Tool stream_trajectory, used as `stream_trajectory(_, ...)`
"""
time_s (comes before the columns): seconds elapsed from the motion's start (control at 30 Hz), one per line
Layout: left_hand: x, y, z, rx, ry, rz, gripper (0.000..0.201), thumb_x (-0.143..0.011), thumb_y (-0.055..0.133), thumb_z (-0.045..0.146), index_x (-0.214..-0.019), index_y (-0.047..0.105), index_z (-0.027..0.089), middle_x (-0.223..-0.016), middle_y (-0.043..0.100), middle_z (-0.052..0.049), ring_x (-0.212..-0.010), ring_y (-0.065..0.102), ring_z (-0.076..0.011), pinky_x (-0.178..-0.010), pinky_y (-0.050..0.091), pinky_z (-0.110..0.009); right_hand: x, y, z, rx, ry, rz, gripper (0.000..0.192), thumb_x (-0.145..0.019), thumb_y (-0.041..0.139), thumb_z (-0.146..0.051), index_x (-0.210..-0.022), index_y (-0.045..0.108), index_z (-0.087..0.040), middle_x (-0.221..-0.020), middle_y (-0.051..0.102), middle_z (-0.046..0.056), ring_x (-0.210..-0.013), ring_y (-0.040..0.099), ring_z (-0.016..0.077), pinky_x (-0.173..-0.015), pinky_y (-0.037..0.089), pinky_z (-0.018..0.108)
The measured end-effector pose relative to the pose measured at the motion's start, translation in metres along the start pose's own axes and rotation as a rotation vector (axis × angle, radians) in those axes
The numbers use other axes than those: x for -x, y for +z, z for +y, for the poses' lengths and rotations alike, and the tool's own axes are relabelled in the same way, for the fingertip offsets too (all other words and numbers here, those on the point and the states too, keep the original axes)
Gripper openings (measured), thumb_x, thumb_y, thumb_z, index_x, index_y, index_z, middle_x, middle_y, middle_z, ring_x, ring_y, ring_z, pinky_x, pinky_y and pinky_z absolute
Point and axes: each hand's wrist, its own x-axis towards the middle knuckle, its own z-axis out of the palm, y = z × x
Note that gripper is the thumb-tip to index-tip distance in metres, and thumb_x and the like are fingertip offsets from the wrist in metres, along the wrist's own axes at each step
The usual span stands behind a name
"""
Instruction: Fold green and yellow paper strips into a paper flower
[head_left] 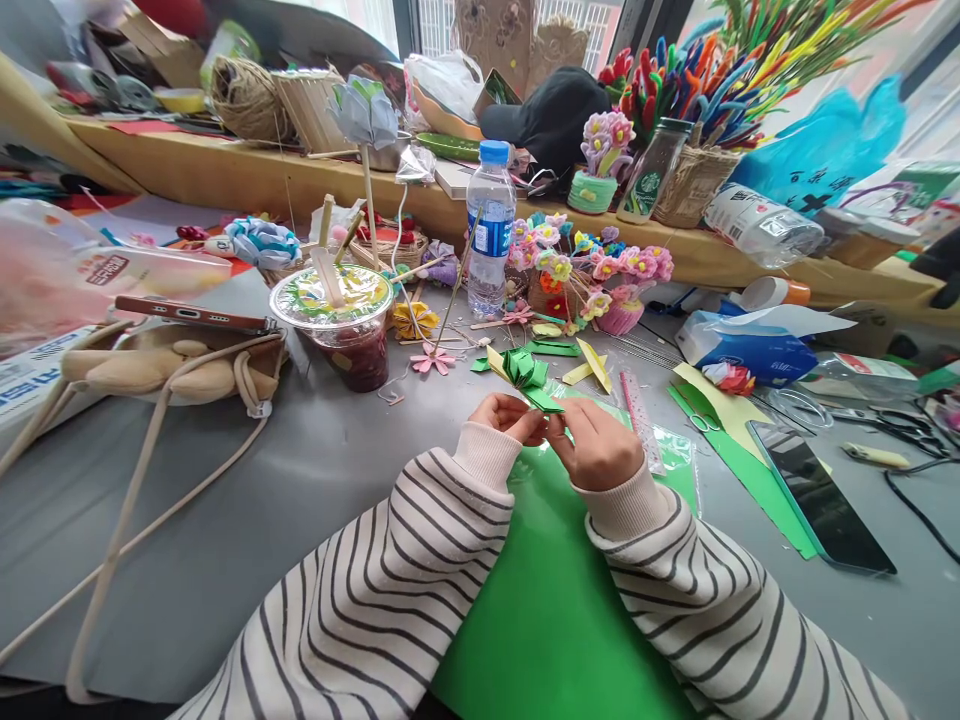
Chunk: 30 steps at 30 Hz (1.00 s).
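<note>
1. Both hands meet just above the middle of the grey desk (315, 480), over a large green paper sheet (555, 620) that lies under the wrists and runs toward the person.
2. The left hand (510, 412) pinches a small folded green paper piece (541, 400) at its near edge with the fingertips; the right hand (596, 445) closes on the same piece from the other side, fingers curled over it.
3. The piece already carries several creases and stands up a little between the fingers, so by my reading the folding is well begun but not finished — the shape is still being worked, and it is joined to nothing.
4. Just beyond the hands lies a pleated green-and-yellow paper form (521, 368), with loose yellow strips (594, 365) and green scraps beside it; these look like parts made ready and not yet put together.
5. Finished paper flowers (600, 270) stand farther back near a water bottle (491, 225) — likely what such pieces lead to.
6. A lidded drink cup (341, 320) stands to the left, a dark phone (821, 500) lies on green offcuts to the right, and scissors (900, 425) rest well apart at the right edge.
</note>
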Motion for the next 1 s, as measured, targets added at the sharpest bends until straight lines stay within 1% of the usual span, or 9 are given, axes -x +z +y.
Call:
stream_trajectory(0.1,0.002,0.001,0.001,-0.024,-0.055,-0.055,0.024,-0.046,0.069,0.025,-0.057,0.050,0.012,-0.045,0.056,0.003,-0.041,0.055,-0.0096,-0.047,0.047,-0.023,0.001,0.002,-0.002,0.082,-0.055,0.028,0.016,-0.075,0.047,-0.015,-0.085,0.059,-0.013,-0.075,0.065,0.007,-0.066,0.058,0.0149,-0.061,0.045,0.024)
stream_trajectory(0.17,0.002,0.001,0.001,-0.007,-0.062,-0.081,0.025,-0.045,0.069,0.027,-0.058,0.053,0.012,-0.045,0.056,0.003,-0.042,0.055,-0.0096,-0.049,0.047,-0.023,0.002,0.004,-0.003,0.107,-0.086,0.035,0.016,-0.074,0.048,-0.015,-0.086,0.059,-0.011,-0.075,0.065,0.008,-0.065,0.059,0.0157,-0.059,0.045,0.025)
stream_trajectory(0.37,0.002,-0.001,0.000,0.028,0.002,-0.094,0.028,-0.047,0.068,0.031,-0.064,0.056,0.013,-0.051,0.057,0.002,-0.047,0.054,-0.0093,-0.049,0.046,-0.021,0.002,0.005,-0.003,0.062,-0.143,0.040,0.019,-0.075,0.046,-0.014,-0.088,0.060,-0.011,-0.074,0.065,0.010,-0.067,0.060,0.0179,-0.059,0.047,0.027)
stream_trajectory(0.47,0.001,-0.002,-0.001,-0.011,0.040,-0.106,0.024,-0.049,0.067,0.030,-0.062,0.054,0.014,-0.051,0.055,0.003,-0.044,0.052,-0.0083,-0.046,0.045,-0.020,-0.001,0.002,-0.003,0.074,-0.191,0.042,0.018,-0.074,0.047,-0.014,-0.086,0.060,-0.011,-0.072,0.065,0.009,-0.063,0.060,0.0165,-0.054,0.047,0.026)
stream_trajectory(0.53,0.000,-0.003,-0.001,-0.045,0.051,-0.122,0.021,-0.051,0.065,0.030,-0.060,0.052,0.015,-0.050,0.054,0.004,-0.043,0.051,-0.0083,-0.043,0.044,-0.020,-0.003,0.000,-0.001,0.039,-0.183,0.038,0.017,-0.074,0.048,-0.015,-0.084,0.060,-0.012,-0.071,0.065,0.007,-0.062,0.060,0.0148,-0.054,0.046,0.024)
stream_trajectory(0.67,-0.002,-0.004,-0.002,-0.081,0.062,-0.153,0.019,-0.055,0.062,0.030,-0.059,0.049,0.016,-0.045,0.052,0.004,-0.041,0.051,-0.0085,-0.042,0.043,-0.020,-0.008,-0.003,0.006,-0.104,-0.122,-0.038,0.015,-0.075,0.047,-0.016,-0.081,0.060,-0.012,-0.068,0.065,0.005,-0.061,0.059,0.0118,-0.059,0.046,0.021)
stream_trajectory(0.8,-0.003,-0.004,-0.003,-0.100,0.092,-0.173,0.017,-0.059,0.059,0.030,-0.061,0.050,0.015,-0.046,0.053,0.003,-0.040,0.051,-0.0078,-0.043,0.043,-0.020,-0.013,-0.007,0.015,-0.130,-0.186,-0.171,0.014,-0.075,0.046,-0.016,-0.080,0.059,-0.013,-0.071,0.065,0.004,-0.064,0.059,0.0115,-0.060,0.046,0.020)
stream_trajectory(0.9,-0.002,-0.004,-0.003,-0.125,0.102,-0.179,0.016,-0.060,0.057,0.029,-0.062,0.049,0.016,-0.049,0.054,0.003,-0.042,0.051,-0.0076,-0.045,0.044,-0.020,-0.013,-0.006,0.017,-0.141,-0.147,-0.171,0.015,-0.075,0.045,-0.016,-0.081,0.058,-0.013,-0.072,0.064,0.003,-0.062,0.059,0.0111,-0.058,0.046,0.020)
stream_trajectory(1.0,-0.002,-0.004,-0.002,-0.129,0.094,-0.199,0.017,-0.061,0.057,0.030,-0.063,0.049,0.016,-0.049,0.054,0.003,-0.042,0.050,-0.0077,-0.046,0.044,-0.021,-0.012,-0.004,0.016,-0.216,-0.108,-0.170,0.018,-0.074,0.046,-0.016,-0.087,0.057,-0.013,-0.074,0.065,0.003,-0.063,0.059,0.0101,-0.058,0.047,0.019)
